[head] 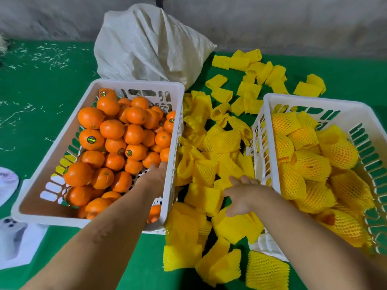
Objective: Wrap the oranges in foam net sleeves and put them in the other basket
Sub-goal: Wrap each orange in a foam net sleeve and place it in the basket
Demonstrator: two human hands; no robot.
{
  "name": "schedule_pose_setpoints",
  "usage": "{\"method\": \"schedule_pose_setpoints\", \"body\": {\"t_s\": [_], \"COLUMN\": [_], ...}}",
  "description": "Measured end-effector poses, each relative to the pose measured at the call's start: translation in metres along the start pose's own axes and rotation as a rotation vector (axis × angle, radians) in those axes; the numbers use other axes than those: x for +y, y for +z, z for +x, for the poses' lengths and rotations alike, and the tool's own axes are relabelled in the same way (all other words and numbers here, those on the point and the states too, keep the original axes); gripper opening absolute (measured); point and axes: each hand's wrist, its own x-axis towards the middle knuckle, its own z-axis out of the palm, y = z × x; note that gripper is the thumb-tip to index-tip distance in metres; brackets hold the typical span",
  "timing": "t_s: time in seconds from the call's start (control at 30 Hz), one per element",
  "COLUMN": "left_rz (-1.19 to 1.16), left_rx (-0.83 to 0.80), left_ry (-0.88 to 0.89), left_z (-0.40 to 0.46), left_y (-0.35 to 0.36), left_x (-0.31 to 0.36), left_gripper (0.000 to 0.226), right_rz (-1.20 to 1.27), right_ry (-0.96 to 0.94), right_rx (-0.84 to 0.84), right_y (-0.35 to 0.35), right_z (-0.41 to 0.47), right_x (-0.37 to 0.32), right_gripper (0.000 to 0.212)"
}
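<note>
The left white basket [52, 147] is piled with bare oranges [112, 129], some with stickers. My left hand [155, 174] reaches into it along its right wall, fingers stretched toward an orange and holding nothing. The right white basket [314, 99] holds several oranges wrapped in yellow foam net sleeves [311, 165]. Between the baskets lies a heap of empty yellow sleeves [219, 141]. My right hand [243, 195] hovers low over this heap with fingers spread, touching the sleeves near the right basket's left wall.
A lumpy white woven sack [150, 45] stands behind the left basket. More sleeves [259, 72] are scattered at the back right on the green cloth [41, 91]. White printed papers [16, 243] lie at the left front edge. A grey wall runs behind.
</note>
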Motion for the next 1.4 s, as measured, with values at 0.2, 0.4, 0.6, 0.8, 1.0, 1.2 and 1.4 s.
{"method": "schedule_pose_setpoints", "body": {"t_s": [0.2, 0.4, 0.6, 0.8, 1.0, 1.2, 1.4], "left_rz": [-0.474, -0.887, -0.978, -1.228, -1.356, -1.257, -1.260], "left_rx": [0.427, 0.582, 0.261, -0.005, -0.181, -0.245, -0.272], "left_ry": [0.050, 0.565, 0.704, 0.644, 0.561, 0.586, 0.544], "left_z": [0.000, -0.064, -0.085, -0.092, -0.096, -0.093, -0.090], "left_y": [-0.018, -0.006, 0.015, 0.015, 0.016, 0.013, 0.014], "left_x": [0.004, 0.041, 0.042, 0.043, 0.043, 0.043, 0.040], "left_gripper": [0.069, 0.064, 0.057, 0.047, 0.058, 0.058, 0.059], "right_rz": [-0.075, 0.513, 1.090, 1.497, 1.941, 1.711, 1.634], "right_ry": [-0.038, -0.198, -0.118, -0.085, -0.543, -0.369, -0.404], "right_rx": [0.067, 0.525, 0.896, 1.147, 0.868, 0.952, 0.887], "right_y": [0.003, -0.011, 0.004, 0.014, 0.012, 0.009, 0.001], "right_z": [0.003, -0.012, -0.038, -0.071, -0.086, -0.090, -0.087], "right_x": [0.002, 0.001, -0.017, -0.064, -0.078, -0.067, -0.057], "right_gripper": [0.070, 0.047, 0.049, 0.030, 0.028, 0.032, 0.017]}}
